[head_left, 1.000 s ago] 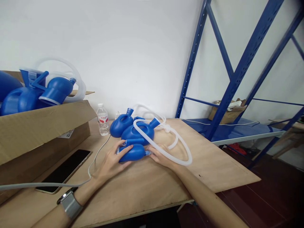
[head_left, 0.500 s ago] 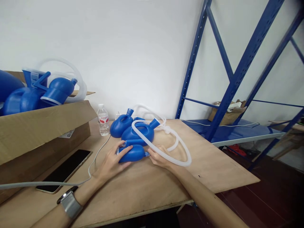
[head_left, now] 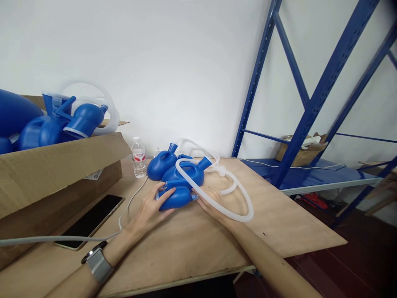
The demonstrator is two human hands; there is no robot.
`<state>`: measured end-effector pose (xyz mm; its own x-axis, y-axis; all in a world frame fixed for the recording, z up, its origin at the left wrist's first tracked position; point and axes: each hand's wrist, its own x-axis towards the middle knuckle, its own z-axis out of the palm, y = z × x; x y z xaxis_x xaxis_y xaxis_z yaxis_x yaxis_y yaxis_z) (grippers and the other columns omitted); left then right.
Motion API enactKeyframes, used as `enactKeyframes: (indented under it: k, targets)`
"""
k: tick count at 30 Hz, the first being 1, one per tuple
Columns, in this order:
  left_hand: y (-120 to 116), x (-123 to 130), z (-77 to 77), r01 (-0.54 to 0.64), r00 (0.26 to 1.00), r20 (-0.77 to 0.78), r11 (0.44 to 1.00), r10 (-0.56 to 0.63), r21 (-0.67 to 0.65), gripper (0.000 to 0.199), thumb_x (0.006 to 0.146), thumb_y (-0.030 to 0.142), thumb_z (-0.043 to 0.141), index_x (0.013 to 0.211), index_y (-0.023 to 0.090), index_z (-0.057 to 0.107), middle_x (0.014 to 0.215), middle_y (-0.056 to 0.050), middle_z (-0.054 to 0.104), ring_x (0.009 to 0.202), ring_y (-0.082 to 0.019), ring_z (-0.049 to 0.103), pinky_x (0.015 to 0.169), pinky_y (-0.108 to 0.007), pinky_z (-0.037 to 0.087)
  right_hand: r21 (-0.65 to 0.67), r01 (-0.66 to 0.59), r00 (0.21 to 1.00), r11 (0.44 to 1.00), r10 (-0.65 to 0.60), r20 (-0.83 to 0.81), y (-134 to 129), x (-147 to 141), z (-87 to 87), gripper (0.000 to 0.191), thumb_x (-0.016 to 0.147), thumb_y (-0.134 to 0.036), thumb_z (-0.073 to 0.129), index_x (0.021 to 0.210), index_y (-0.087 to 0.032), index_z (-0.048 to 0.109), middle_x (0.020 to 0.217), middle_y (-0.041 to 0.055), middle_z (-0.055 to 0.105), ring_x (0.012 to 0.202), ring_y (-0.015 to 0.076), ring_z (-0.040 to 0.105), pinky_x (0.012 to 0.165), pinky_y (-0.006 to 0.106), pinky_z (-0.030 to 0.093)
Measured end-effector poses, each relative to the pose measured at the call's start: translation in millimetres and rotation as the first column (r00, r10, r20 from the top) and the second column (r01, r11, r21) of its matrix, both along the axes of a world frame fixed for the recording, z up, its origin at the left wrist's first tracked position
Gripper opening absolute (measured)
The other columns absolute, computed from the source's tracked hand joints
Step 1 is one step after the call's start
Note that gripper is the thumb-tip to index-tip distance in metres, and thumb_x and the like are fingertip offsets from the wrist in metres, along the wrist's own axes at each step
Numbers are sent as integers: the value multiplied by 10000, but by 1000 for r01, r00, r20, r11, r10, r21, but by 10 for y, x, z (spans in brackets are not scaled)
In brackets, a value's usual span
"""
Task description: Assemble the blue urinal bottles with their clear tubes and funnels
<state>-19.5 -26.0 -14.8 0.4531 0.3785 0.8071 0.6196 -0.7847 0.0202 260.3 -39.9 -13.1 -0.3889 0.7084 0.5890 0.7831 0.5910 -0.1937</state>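
My left hand (head_left: 156,205) is wrapped around a blue plastic cup-like piece (head_left: 176,198) with a flat handle along its top. At the narrow right end of this piece, my right hand (head_left: 211,200) pinches a pale translucent hose (head_left: 231,189) at the nozzle; whether the two are fully joined is hidden by the fingers. A loop of the hose passes over my right hand and wrist. Just behind the piece lies a blue urinal bottle (head_left: 192,176) with a tilted neck. Another blue bottle (head_left: 161,165) sits to its left.
On the left, a cardboard box (head_left: 65,165) holds several blue bottles, cup pieces and hoses. A phone (head_left: 93,221), a white cable (head_left: 124,211) and a water bottle (head_left: 138,159) are on the wooden table (head_left: 279,223). Blue metal shelving (head_left: 297,128) stands at the right, bearing an open carton (head_left: 299,153).
The whole view has shifted slightly, so things sit a little further right. Both hands keep their hold at the same piece and hose, with the nozzle end tipped up slightly.
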Motion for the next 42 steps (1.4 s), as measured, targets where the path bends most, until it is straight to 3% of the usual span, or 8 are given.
enactKeyframes:
  k: [5,9,14,21,25,29,35,42]
  targets:
    - [-24,-29,48,-25,1000,-6,1000,25,6,473,909,327,693,1370,256,617,1367,-150,545,1173,-297,644,944,-426,596,30,-40,984,999,44,-173,-204,34,227,509,911,-356,695,1394,-260,565,1363,135,595,1308,343,535,1109,574,455]
    - [-38,-44,55,-3,1000,25,1000,3,7,477,910,342,700,1370,255,609,1370,-146,536,1157,-286,653,946,-415,597,-198,-40,910,979,-47,-412,-585,-82,286,509,906,-470,700,1380,-315,596,1330,90,619,1293,323,555,1129,552,453]
    - [-78,7,75,-2,991,132,1000,1,7,433,902,410,711,1300,252,651,1325,-129,543,1120,-280,668,927,-405,608,-526,-297,632,797,-250,-734,-814,-150,68,470,933,-579,611,1273,-257,654,1180,109,706,1088,287,691,935,474,598]
    - [-111,26,85,47,987,151,999,-49,17,445,890,427,720,1297,261,651,1324,-122,540,1131,-282,658,955,-418,599,-515,-368,368,774,-388,-845,-689,-280,-100,545,890,-629,648,1317,-290,658,1471,78,587,1379,331,541,1007,511,584]
    - [-125,15,80,63,989,137,998,-63,5,456,898,424,717,1314,260,630,1336,-132,527,1145,-284,651,958,-425,597,-413,-482,177,773,-376,-910,-688,-512,-32,555,807,-647,740,1161,-221,721,1274,109,707,1229,310,653,1000,461,578]
    - [-112,-12,66,66,989,131,998,-66,7,475,889,418,731,1322,256,622,1329,-134,533,1088,-264,670,931,-413,606,-466,-472,226,748,-409,-884,-710,-533,38,558,732,-674,794,1023,-203,722,1087,99,752,1021,266,725,851,381,595]
    - [-91,4,56,84,991,101,995,-89,52,468,877,401,742,1306,245,640,1333,-143,534,1113,-273,664,914,-399,606,-544,-603,323,584,-445,-835,-817,-372,176,559,757,-719,738,927,-193,652,871,56,736,751,168,702,608,253,492]
    - [-107,-14,67,96,991,91,995,-97,19,481,877,418,742,1311,234,649,1335,-141,540,1077,-255,674,896,-374,603,-561,-597,347,573,-446,-825,-781,-413,177,594,797,-778,604,712,-200,497,650,-11,591,536,109,562,478,229,316]
